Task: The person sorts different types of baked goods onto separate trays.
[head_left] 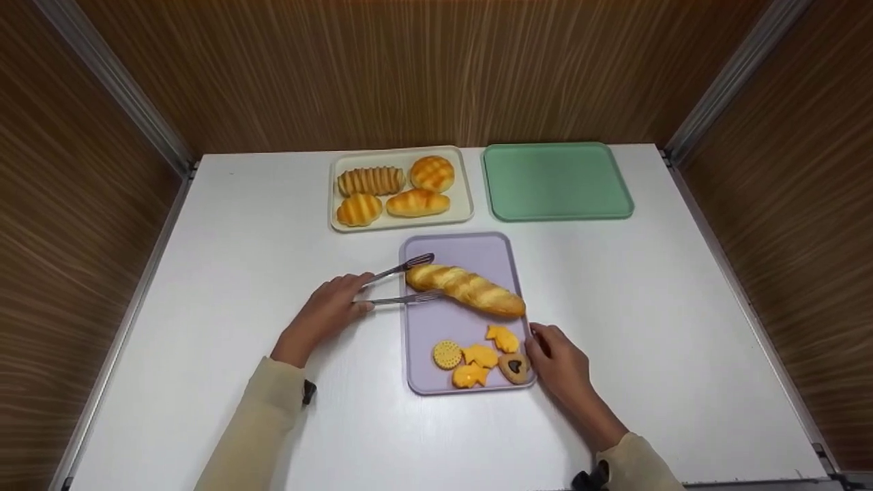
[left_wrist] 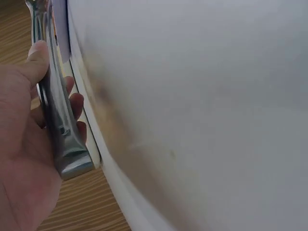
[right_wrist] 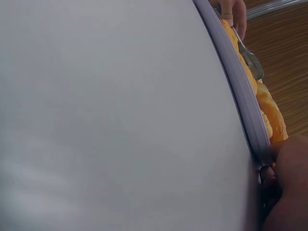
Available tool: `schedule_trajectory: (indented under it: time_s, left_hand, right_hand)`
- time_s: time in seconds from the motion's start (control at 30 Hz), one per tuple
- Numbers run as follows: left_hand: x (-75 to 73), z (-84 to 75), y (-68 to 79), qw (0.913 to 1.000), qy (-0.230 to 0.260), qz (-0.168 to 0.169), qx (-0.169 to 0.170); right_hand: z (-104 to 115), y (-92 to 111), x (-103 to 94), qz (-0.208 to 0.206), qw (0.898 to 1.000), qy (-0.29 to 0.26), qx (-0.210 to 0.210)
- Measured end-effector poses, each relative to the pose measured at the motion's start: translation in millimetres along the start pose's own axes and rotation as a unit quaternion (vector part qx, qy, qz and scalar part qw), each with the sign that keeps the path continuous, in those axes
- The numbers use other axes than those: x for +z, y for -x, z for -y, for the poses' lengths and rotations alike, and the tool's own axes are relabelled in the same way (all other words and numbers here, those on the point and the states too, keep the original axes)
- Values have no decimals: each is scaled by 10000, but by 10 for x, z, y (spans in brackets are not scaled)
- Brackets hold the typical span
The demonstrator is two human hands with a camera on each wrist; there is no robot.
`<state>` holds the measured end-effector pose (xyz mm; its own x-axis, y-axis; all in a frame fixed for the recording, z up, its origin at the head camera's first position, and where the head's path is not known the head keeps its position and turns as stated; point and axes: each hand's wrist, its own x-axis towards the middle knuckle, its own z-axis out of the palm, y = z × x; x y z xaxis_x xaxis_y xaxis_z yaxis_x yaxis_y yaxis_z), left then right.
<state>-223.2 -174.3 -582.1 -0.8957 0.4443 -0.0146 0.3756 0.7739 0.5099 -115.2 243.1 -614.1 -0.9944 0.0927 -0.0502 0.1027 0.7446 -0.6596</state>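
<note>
Metal food tongs point(head_left: 402, 298) are in my left hand point(head_left: 332, 307), whose thumb and fingers grip them on either side, as the left wrist view shows too. The tong arms stand apart, reaching over the left rim of a lilac tray point(head_left: 423, 320). Between the tips lies the left end of a long twisted bread loaf point(head_left: 470, 290), slanting across the tray. My right hand point(head_left: 559, 361) grips the tray's right rim near its lower corner. Beside it on the tray lie a heart-centred cookie point(head_left: 513, 367), a round cracker point(head_left: 447, 354) and several fish-shaped crackers point(head_left: 480, 355).
Behind the lilac tray, a cream tray point(head_left: 402, 223) bears a sliced loaf point(head_left: 372, 181), a round bun point(head_left: 432, 174) and two other breads. A bare green tray point(head_left: 559, 181) stands to its right. Wood-grain panels point(head_left: 409, 75) enclose the white table point(head_left: 239, 259) at the back and sides.
</note>
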Motion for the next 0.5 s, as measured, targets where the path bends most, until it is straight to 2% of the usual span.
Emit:
schedule_trajectory:
  time_s: [0.17,0.37,0.5]
  left_hand:
    - [-36,-12,-76,9995,186,251,-6]
    - [-85,-78,-212,9989,-37,467,-25]
    - [-119,-71,-292,9988,-198,450,6]
  right_hand:
    - [-15,-4,-14,-104,9999,28,-73]
    - [-28,-5,-3,-262,9994,111,-207]
    - [-20,-9,0,-257,9994,114,-189]
